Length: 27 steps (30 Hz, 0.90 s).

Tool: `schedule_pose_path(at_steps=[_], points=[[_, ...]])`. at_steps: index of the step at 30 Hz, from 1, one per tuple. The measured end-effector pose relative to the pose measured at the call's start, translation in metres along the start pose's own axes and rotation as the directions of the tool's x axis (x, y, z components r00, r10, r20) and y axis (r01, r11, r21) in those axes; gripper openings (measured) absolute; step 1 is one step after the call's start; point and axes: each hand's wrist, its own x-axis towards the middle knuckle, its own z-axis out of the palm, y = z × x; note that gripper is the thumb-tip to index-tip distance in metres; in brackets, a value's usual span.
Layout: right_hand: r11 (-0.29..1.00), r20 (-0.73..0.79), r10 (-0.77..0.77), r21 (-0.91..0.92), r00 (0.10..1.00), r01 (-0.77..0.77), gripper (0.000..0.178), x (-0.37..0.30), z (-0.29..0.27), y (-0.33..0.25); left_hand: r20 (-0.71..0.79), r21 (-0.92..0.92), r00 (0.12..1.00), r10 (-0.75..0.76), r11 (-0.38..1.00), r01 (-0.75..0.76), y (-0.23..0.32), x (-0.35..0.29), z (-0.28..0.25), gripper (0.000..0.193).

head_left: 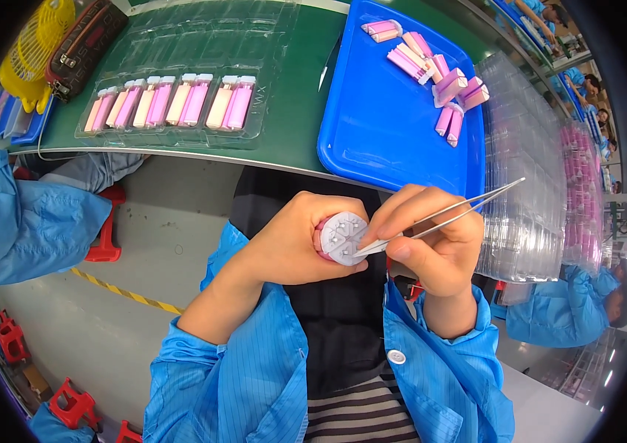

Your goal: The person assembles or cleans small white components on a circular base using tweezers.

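Head view: pink-sided cylinder with a round pale-grey, plastic-looking end (345,235), on the wearer's side of the blue rectangular plastic tray (372,140).
Cylinder handling: judged light, stiff and smooth; small projections on the end look fragile, so the sides offer the better hold.
Left hand (295,238): curled firmly round the sides, grey end upward.
Right hand (435,240): just before the tray's near edge, thumb and fingers pinching slim silver metal tweezers (501,190), aslant, one end at the cylinder.
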Motion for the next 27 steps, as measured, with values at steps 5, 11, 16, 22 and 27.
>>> schedule_pose_path(at_steps=[5,11,16,22,27], points=[[0.999,0.017,0.003,-0.042,1.0,-0.003,0.015,0.0001,-0.0005,-0.004,0.013,0.014,1.0,-0.004,1.0,0.004,-0.0008,-0.001,-0.002,0.027],[1.0,0.015,0.015,-0.008,1.0,-0.015,0.012,-0.0016,-0.0014,-0.0038,0.015,0.014,0.999,-0.029,0.999,0.029,-0.0003,-0.0015,-0.0017,0.027],[0.999,0.011,0.042,-0.012,0.999,-0.042,0.016,-0.0013,-0.0006,-0.0021,0.023,-0.012,0.999,-0.038,0.999,0.038,-0.0007,-0.0014,-0.0018,0.028],[0.997,0.057,0.021,-0.069,0.998,-0.017,0.013,-0.002,-0.0036,-0.0062,0.017,0.032,0.999,-0.05,0.998,0.05,0.0004,-0.0002,-0.0035,0.028],[1.0,0.094,-0.01,0.006,0.996,0.009,0.014,-0.0015,-0.003,-0.0004,0.037,-0.035,0.997,-0.068,0.997,0.069,-0.0007,0.0003,-0.0017,0.028]])
